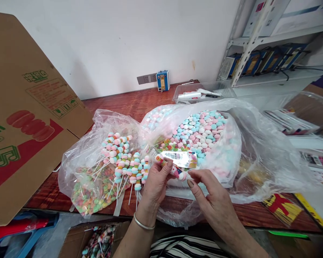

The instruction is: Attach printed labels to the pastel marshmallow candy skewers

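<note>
Just under the middle of the head view, near 6 o'clock, the left hand [156, 183] pinched a long candy [176, 171] with a bright printed part between its thumb and fingers. The right hand [214, 193], between 4 and 5 o'clock, was next to the candy's low end, its thumb and pointer finger a little apart; I could not tell if a fingertip touched it. Just above the candy was a shiny printed wrapper [179, 159]. Near 3 o'clock, a big clear bag [222, 167] was full of puffy pink, white and blue sweets [203, 130]. At 8 o'clock lay a pile of candy sticks [121, 154], beside little colored gummy rings [90, 195]. A brown cardboard box [24, 118] stood at 9 o'clock, and a small blue box [163, 81] at 12 o'clock.
</note>
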`<control>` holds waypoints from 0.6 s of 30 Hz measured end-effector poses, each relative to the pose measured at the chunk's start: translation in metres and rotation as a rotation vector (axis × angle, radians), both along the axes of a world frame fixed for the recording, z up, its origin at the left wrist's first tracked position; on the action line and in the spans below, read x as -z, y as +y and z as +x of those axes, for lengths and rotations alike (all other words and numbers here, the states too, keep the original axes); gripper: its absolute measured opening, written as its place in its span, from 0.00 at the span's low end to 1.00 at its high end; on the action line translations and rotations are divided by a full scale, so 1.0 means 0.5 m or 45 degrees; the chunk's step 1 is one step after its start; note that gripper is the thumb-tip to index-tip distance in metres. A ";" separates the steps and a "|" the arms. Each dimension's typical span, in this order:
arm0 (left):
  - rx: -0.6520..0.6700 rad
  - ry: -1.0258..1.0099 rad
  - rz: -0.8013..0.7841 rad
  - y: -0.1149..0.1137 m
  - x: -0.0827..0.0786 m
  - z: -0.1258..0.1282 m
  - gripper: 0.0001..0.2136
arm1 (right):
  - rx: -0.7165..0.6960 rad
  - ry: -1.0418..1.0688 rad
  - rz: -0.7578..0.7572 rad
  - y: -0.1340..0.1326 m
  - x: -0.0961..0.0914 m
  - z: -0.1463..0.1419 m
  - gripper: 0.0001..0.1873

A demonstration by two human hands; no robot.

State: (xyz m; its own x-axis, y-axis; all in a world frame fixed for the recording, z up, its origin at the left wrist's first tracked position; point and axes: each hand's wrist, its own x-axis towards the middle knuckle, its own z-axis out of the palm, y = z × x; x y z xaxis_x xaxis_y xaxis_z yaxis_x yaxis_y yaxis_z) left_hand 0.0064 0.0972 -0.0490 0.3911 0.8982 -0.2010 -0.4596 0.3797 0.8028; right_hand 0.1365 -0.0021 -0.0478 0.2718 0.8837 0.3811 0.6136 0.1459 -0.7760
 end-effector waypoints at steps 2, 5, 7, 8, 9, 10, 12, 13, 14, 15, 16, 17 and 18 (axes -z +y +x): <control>0.014 0.058 0.056 -0.004 -0.001 0.002 0.14 | -0.007 -0.045 0.009 0.009 -0.006 0.005 0.07; 0.102 0.100 0.125 -0.008 0.000 -0.001 0.14 | -0.043 -0.062 -0.041 0.021 -0.014 0.009 0.05; 0.142 0.121 0.158 -0.009 0.004 -0.004 0.13 | -0.065 -0.003 -0.106 0.026 -0.019 0.011 0.08; 0.151 0.135 0.169 -0.008 0.007 -0.006 0.13 | -0.075 0.068 -0.151 0.028 -0.020 0.012 0.09; 0.159 0.149 0.177 -0.008 0.010 -0.008 0.13 | -0.095 0.177 -0.203 0.031 -0.021 0.013 0.11; 0.170 0.160 0.183 -0.007 0.013 -0.009 0.13 | -0.131 0.321 -0.262 0.034 -0.020 0.015 0.11; 0.209 0.166 0.182 -0.006 0.018 -0.009 0.13 | -0.205 0.646 -0.361 0.040 -0.015 0.019 0.13; 0.212 0.161 0.171 -0.005 0.020 -0.009 0.14 | -0.228 0.790 -0.385 0.042 -0.012 0.022 0.15; 0.196 0.150 0.150 -0.003 0.021 -0.008 0.14 | -0.227 0.892 -0.386 0.043 -0.009 0.025 0.17; 0.165 0.137 0.120 -0.002 0.021 -0.008 0.14 | -0.205 0.933 -0.376 0.042 -0.007 0.028 0.19; 0.124 0.120 0.084 0.000 0.022 -0.007 0.15 | -0.171 0.912 -0.363 0.039 -0.006 0.031 0.20; 0.078 0.102 0.043 0.002 0.022 -0.007 0.15 | -0.147 0.842 -0.357 0.034 -0.006 0.034 0.20; 0.036 0.084 0.002 0.004 0.022 -0.006 0.15 | -0.144 0.744 -0.368 0.028 -0.007 0.036 0.19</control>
State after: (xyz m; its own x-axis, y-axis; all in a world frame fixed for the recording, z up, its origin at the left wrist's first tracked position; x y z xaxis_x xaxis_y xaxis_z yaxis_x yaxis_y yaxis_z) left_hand 0.0032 0.0994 -0.0600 0.4023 0.8873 -0.2255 -0.3951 0.3904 0.8316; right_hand 0.1543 0.0116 -0.0443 0.2611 0.9636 -0.0578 0.0731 -0.0794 -0.9942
